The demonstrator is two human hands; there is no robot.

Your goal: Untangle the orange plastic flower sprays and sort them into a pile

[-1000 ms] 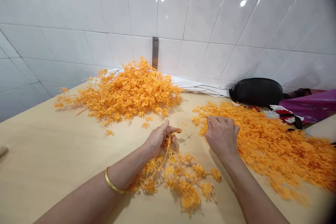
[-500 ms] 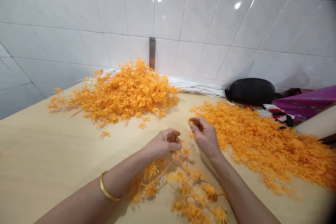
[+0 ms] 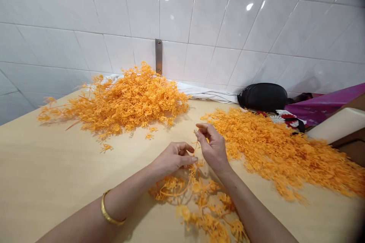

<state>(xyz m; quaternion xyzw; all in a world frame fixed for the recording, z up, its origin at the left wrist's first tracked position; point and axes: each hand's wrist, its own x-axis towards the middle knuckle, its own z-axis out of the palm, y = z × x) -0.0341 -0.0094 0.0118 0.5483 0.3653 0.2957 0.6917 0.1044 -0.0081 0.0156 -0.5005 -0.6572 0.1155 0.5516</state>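
Observation:
An orange artificial flower spray (image 3: 203,197), with thin branching plastic stems and small spiky blossoms, hangs below my two hands over the table. My left hand (image 3: 172,159), with a gold bangle on its wrist, pinches its upper stem between thumb and fingers. Just above and to the right, my right hand (image 3: 213,147) has thumb and index finger drawn together around a thin orange stem end, partly hidden by the fingers. A short length of stem shows between the hands. Motion blurs the lower blossoms.
A large heap of orange sprays (image 3: 134,100) lies at the back left, with a loose blossom (image 3: 106,147) before it. Another spread of sprays (image 3: 273,152) covers the right side. Behind it are a black pouch (image 3: 264,97), a purple bag (image 3: 325,106) and the tiled wall (image 3: 176,11).
The view has shifted slightly right. The spray has swung and bunched closer below my hands. My right hand has drawn a little nearer to my left, still pinching.

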